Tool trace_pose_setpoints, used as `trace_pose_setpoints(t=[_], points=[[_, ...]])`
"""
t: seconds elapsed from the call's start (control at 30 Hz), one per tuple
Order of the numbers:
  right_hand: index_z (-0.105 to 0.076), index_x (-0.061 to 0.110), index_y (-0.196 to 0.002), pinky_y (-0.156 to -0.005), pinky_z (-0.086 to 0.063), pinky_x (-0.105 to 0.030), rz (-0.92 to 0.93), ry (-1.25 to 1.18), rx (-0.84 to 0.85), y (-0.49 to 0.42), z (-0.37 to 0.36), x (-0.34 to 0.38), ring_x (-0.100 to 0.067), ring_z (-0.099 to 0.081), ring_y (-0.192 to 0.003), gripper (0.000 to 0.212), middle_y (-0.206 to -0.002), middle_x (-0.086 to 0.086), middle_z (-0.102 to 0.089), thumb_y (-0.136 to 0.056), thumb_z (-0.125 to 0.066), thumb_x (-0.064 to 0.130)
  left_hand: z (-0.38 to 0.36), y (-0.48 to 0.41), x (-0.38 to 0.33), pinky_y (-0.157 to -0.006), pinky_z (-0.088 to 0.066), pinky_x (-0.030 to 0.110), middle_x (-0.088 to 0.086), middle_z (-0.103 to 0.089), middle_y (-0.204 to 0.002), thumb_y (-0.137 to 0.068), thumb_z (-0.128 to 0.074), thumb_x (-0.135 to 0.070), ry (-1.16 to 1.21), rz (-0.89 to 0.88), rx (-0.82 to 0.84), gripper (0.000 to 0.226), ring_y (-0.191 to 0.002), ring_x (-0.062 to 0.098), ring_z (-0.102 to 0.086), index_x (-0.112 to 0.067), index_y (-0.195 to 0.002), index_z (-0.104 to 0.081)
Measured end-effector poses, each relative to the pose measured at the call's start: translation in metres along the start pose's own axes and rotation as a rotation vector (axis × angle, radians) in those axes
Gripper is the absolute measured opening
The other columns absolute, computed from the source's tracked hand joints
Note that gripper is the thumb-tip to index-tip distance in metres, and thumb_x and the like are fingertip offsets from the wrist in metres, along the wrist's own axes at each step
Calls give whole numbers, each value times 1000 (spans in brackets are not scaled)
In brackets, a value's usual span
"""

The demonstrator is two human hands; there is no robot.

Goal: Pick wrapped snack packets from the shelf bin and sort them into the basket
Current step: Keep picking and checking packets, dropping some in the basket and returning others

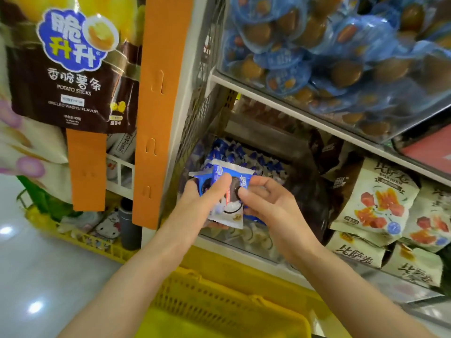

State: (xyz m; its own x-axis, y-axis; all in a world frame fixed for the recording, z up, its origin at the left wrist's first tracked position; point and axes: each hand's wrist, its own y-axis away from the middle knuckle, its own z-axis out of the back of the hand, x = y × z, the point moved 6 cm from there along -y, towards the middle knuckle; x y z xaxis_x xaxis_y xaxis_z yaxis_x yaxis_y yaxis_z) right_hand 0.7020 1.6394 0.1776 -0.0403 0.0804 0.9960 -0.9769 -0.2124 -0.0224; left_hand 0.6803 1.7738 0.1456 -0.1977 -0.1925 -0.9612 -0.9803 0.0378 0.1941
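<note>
Both bare arms reach forward and converge on the snack packets (233, 175). The left hand (202, 200) grips them from the left, thumb laid across their front. The right hand (273, 203) pinches their right edge, thumb in front, fingers curled.

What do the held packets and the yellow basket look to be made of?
Packets: likely glossy plastic film, with crimped serrated end seals and glare. Basket: likely moulded hard plastic, uniform yellow with slotted walls, slight sheen.
</note>
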Motion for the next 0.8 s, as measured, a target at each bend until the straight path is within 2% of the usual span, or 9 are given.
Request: trace_pose_setpoints(t=[0.13, 0.23, 0.3, 0.4, 0.5, 0.57, 0.63, 0.73, 0.8], points=[[-66, 23, -88, -71, -49, -15, 78, 199, 25, 14, -2, -3, -1, -63, -77, 5, -82, 9, -69, -86, -61, 21, -2, 15, 6, -95, -46, 34, -16, -68, -105, -58, -78, -50, -129, -44, -20, 66, -102, 4, -62, -34, -116, -53], [-68, 21, -94, -79, -51, -17, 88, 231, 56, 30, -3, -9, -3, -64, -86, 19, -93, 6, -70, -93, -49, 24, -9, 24, 9, -92, -49, 31, -13, -72, -99, -73, -77, -28, -128, -98, -8, 39, -97, 5, -65, -26, -109, -63], [-62, 28, -101, -86, -51, -21, 63, 232, 16, 37, 4, -14, -4, -62, -96, 14, -104, 9, -65, -92, -50, 29, -16, 32, 11, -89, -50, 27, -13, -72, -97, -79, -70, -19, -139, -115, 32, 26, -96, 5, -66, -27, -104, -66], [-52, 31, -105, -91, -51, -29, -57, 180, -1, 47, 11, -23, -7, -60, -102, 20, -114, 4, -60, -87, -59, 30, -27, 45, 17, -90, -50, 27, -8, -72, -102, -78, -70, -16, -124, -103, 109, 30, -97, 7, -66, -25, -106, -65], [-46, 27, -112, -72, -54, -19, -112, 91, 39, 57, 20, -20, -3, -65, -89, 37, -110, 2, -63, -81, -68, 26, -31, 56, 20, -91, -49, 28, -6, -72, -104, -68, -74, -24, -96, -114, 156, 39, -101, 10, -65, -24, -106, -67], [-47, 27, -113, -72, -52, -18, -118, 169, 85, 64, 26, -15, -2, -65, -87, 41, -107, 5, -64, -79, -70, 30, -31, 63, 24, -93, -44, 34, 5, -71, -106, -60, -82, -25, -61, -99, 161, 44, -103, 19, -63, -25, -103, -70], [-57, 21, -112, -79, -51, -20, -98, 313, 122, 69, 30, -12, -5, -64, -95, 36, -107, 4, -66, -81, -68, 33, -32, 68, 27, -89, -39, 43, 17, -67, -109, -62, -79, -27, -20, -68, 162, 37, -98, 29, -56, -30, -99, -72], [-63, 15, -105, -62, -48, -12, -92, 241, 61, 72, 35, -9, -1, -65, -73, 24, -87, 6, -68, -85, -64, 28, -30, 74, 24, -82, -34, 43, 11, -55, -100, -62, -79, -33, 19, -80, 148, 39, -90, 26, -44, -33, -100, -71], [-61, 11, -100, -57, -48, -12, -113, 183, -2, 71, 42, -8, -5, -68, -67, 17, -78, 3, -71, -88, -61, 24, -21, 73, 20, -85, -38, 39, 12, -55, -97, -63, -80, -35, 25, -104, 70, 41, -89, 23, -48, -30, -102, -71]])
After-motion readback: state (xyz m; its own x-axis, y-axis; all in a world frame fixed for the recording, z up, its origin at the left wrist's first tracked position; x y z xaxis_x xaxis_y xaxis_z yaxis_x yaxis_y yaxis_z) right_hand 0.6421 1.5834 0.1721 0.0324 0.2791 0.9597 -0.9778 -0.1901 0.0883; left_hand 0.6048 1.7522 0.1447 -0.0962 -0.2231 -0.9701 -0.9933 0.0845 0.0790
